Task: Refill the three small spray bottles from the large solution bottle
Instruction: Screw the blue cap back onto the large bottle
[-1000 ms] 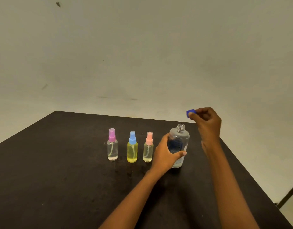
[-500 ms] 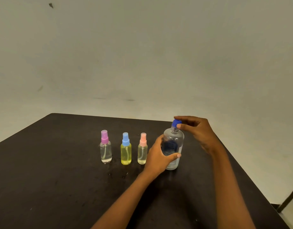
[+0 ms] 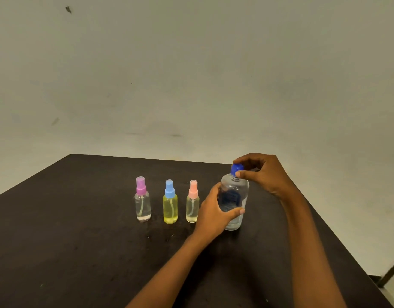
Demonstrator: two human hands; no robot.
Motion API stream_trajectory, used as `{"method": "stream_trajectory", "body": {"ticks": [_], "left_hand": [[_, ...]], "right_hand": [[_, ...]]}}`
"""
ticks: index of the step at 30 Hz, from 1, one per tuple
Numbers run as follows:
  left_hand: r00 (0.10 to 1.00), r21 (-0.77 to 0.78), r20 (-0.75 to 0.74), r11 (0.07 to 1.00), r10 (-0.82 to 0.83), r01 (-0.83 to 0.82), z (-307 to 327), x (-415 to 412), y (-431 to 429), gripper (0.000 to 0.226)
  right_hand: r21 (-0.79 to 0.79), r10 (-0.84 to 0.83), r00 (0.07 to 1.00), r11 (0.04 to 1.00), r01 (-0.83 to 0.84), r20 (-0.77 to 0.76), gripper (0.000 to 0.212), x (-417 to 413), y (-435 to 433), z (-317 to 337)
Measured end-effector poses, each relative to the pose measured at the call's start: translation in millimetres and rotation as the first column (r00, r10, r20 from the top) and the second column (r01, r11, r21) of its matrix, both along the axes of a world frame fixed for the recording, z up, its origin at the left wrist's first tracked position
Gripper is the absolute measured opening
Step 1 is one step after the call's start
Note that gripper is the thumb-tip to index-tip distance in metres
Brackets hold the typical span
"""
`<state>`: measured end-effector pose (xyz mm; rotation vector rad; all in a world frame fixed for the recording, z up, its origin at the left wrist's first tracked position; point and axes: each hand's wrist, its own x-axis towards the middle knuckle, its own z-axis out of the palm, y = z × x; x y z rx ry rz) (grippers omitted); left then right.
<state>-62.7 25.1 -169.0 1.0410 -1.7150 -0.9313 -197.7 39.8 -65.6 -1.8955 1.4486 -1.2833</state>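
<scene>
Left hand [image 3: 216,215] wraps the large solution bottle [image 3: 235,196] mid-body; right hand [image 3: 262,172] pinches its blue cap [image 3: 236,168]. Smooth clear plastic — likely slippery, light, squeezable. Best held at the labelled waist.

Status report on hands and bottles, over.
Left hand grips large bottle. Right hand pinches blue cap on its neck. Three spray bottles capped, upright. Nothing blocking.

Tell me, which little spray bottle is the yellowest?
The middle spray bottle, with the blue top. The purple-topped bottle looks clear and the pink-topped bottle only pale yellow.
</scene>
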Motion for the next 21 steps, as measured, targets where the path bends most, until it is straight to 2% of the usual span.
{"method": "stream_trajectory", "body": {"ticks": [7,13,17,21], "left_hand": [[0.999,0.018,0.034,1.0,0.015,-0.016,0,-2,0,0.079],[1.0,0.022,0.022,1.0,0.014,-0.014,1,-1,2,0.077],[1.0,0.02,0.015,1.0,0.003,-0.003,2,1,3,0.076],[1.0,0.018,0.005,1.0,-0.012,0.012,2,2,4,0.076]], "right_hand": [[-0.026,-0.114,0.991,0.993,0.112,-0.067,0.024,9,-3,-1],[-0.031,-0.13,0.986,0.991,0.127,-0.104,0.031,13,-7,-3],[0.009,-0.048,0.99,0.999,0.05,-0.132,0.052,8,-3,1],[0.044,0.062,0.996,0.997,-0.059,-0.062,0.039,-4,3,3]]}}
